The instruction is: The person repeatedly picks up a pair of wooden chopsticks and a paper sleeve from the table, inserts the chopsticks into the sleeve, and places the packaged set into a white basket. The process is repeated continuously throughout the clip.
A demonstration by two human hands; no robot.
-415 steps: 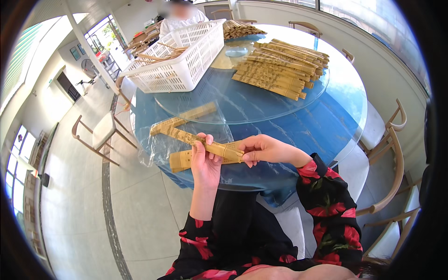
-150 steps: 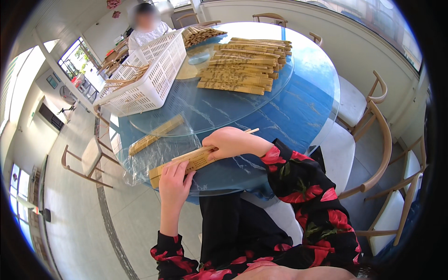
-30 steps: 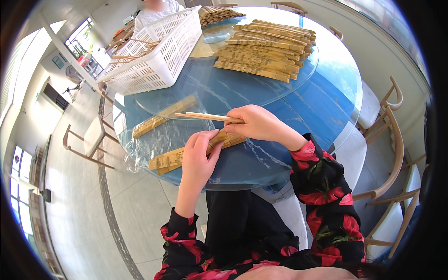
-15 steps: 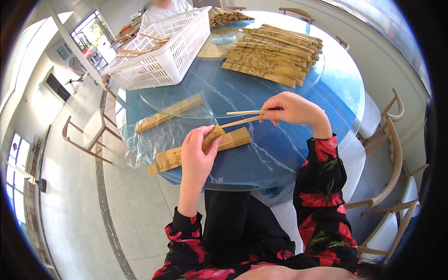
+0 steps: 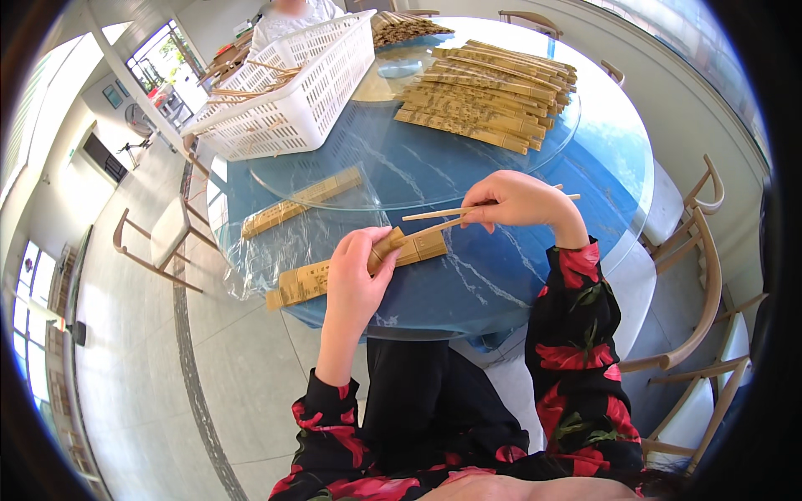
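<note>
My left hand (image 5: pixel 357 271) is closed around a gold paper chopstick sleeve (image 5: pixel 388 245), with its open end toward the right. In my right hand (image 5: pixel 520 199) is a pair of pale wooden chopsticks (image 5: pixel 430 215), pinched between thumb and fingers. The lower chopstick's tip meets the mouth of the sleeve; how far in it reaches is hidden. The upper one points left, apart from the sleeve. Beneath my left hand lies a stack of flat gold printed sleeves (image 5: pixel 302 285). Beyond it, another gold bundle (image 5: pixel 292 207) rests by clear plastic film (image 5: pixel 251 259).
A white slatted basket (image 5: pixel 341 71) with loose chopsticks stands at the back left of the round blue marbled table (image 5: pixel 535 292). Filled gold sleeves (image 5: pixel 484 100) are piled at the back, and a second pile (image 5: pixel 405 29) lies farther off. A person (image 5: pixel 280 29) sits behind the basket.
The sleeve in my left hand has tilted and shifted slightly right. My right hand has moved a little left, and the chopsticks' back ends now show beyond it.
</note>
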